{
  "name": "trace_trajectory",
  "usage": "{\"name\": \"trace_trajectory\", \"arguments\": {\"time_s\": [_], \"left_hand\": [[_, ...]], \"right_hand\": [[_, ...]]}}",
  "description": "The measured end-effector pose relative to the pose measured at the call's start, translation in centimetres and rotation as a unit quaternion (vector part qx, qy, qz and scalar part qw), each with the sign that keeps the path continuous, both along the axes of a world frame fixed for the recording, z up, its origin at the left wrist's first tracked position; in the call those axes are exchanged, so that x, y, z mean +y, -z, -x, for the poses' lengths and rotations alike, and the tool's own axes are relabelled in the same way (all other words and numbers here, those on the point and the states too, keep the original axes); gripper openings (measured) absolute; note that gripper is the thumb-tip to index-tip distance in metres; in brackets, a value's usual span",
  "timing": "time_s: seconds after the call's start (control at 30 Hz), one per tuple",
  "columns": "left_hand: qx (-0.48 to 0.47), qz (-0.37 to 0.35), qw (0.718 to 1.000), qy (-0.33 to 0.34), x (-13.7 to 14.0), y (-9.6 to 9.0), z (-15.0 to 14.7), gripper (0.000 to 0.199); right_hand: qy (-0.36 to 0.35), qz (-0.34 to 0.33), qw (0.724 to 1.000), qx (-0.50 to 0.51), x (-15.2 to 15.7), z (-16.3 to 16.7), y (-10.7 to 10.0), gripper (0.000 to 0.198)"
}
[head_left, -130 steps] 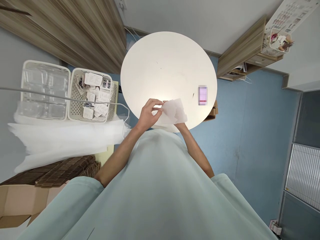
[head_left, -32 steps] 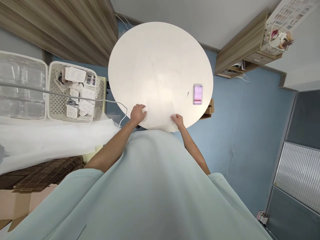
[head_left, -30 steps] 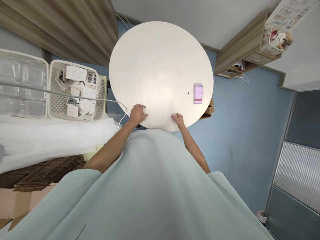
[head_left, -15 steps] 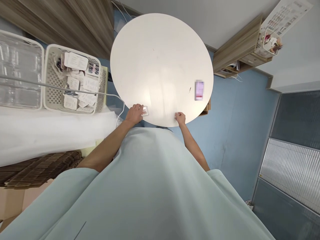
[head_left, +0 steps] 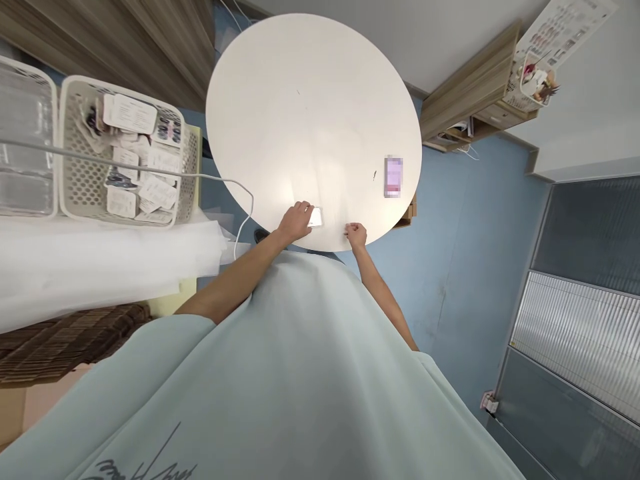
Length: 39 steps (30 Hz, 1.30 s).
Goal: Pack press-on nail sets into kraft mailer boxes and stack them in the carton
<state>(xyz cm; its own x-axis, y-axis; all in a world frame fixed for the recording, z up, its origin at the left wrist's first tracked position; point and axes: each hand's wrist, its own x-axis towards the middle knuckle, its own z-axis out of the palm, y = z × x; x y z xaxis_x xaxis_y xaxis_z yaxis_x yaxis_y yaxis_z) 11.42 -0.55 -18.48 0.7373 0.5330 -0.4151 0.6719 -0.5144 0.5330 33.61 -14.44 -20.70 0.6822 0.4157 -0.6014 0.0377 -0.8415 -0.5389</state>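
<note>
Above the near edge of the round white table (head_left: pixel 320 80), my left hand (head_left: pixel 296 222) grips a small clear plastic case (head_left: pixel 317 217) by its left side. Glare whitens the case, so its contents cannot be made out now; half a second ago, small reddish nail-like pieces showed in it. A short distance to the right, my right hand (head_left: pixel 356 234) has its thumb and fingertips pinched together near the table's edge. Whatever is between those fingertips is too small to name. A phone-like purple item (head_left: pixel 393 177), blurred out, lies on the table to the right.
A white perforated basket (head_left: pixel 80 190) with several printed cards and packs stands at the left, beside another basket of clear plastic boxes (head_left: pixel 25 147). A grey cable (head_left: pixel 215 177) crosses to the table's edge. Wooden shelving (head_left: pixel 470 87) stands at the right.
My left hand has moved right with the case, bringing it closer to my right hand. The case now looks white instead of showing reddish pieces. My right hand stays pinched in nearly the same place.
</note>
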Motion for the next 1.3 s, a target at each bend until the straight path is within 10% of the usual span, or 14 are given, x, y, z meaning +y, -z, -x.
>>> {"name": "trace_trajectory", "arguments": {"time_s": [0.5,0.67,0.87,1.3], "left_hand": [[0.014,0.027,0.999,-0.038,-1.3,0.6,-0.8,0.075],[-0.011,0.040,0.987,-0.155,-1.7,0.1,0.2,0.073],[-0.005,0.124,0.943,-0.308,-2.0,-0.3,2.8,0.044],[0.053,0.177,0.912,-0.367,-1.7,1.1,1.5,0.028]], "right_hand": [[-0.181,-0.025,0.983,0.000,1.2,0.6,-3.9,0.011],[-0.280,-0.055,0.958,0.006,2.7,3.3,-5.1,0.012],[-0.397,-0.044,0.917,0.001,4.6,6.9,-4.1,0.014],[-0.444,0.013,0.896,-0.010,4.3,9.9,-1.5,0.013]]}}
